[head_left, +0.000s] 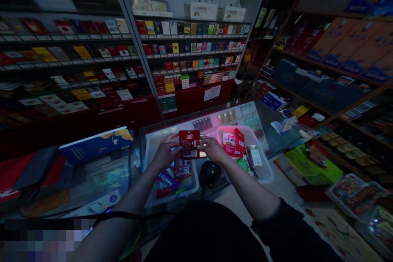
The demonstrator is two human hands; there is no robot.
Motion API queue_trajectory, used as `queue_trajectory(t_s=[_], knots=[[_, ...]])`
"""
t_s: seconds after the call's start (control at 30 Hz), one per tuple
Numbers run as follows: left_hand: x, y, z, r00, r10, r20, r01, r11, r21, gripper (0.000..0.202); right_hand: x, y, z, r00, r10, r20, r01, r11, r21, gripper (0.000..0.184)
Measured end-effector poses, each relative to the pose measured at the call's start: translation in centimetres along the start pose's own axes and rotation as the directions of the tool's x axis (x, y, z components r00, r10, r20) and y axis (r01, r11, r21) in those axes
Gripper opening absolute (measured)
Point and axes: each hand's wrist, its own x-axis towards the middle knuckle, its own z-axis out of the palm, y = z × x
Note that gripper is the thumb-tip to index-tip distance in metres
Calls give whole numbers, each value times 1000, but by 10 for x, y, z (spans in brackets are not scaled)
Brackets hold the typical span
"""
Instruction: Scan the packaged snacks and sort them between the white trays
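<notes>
the left hand (168,150) and right hand (211,149) are clamped on opposite side edges of a red packet (189,145), likely light, pliable and slightly slippery, so best pinched there, above a white tub (197,186) on the glass bench (268,118), with shelves (196,37) beyond.

Red packet (189,147): small, flat, rectangular, dark red. Pinched between left fingers (174,145) at one side edge and right fingers (204,142) at other. Pose upright, printed face toward wearer, top end rising above fingers, bottom end reaching below them. Small hole at top edge; white-outlined logo beneath; pale lettering down right half; whitish barcode-like patch low down. Finer print too small to read.
</notes>
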Motion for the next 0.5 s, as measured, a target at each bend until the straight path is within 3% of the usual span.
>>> queue_trajectory(t_s=[0.17,0.5], knots=[[16,12,15,995,93,47,-98,989,114,22,-12,9,-24,996,-89,10,90,993,-78,15],[39,27,57,979,140,146,-159,979,131,20,-39,41,-48,998,-28,-63,6,946,-323,17]])
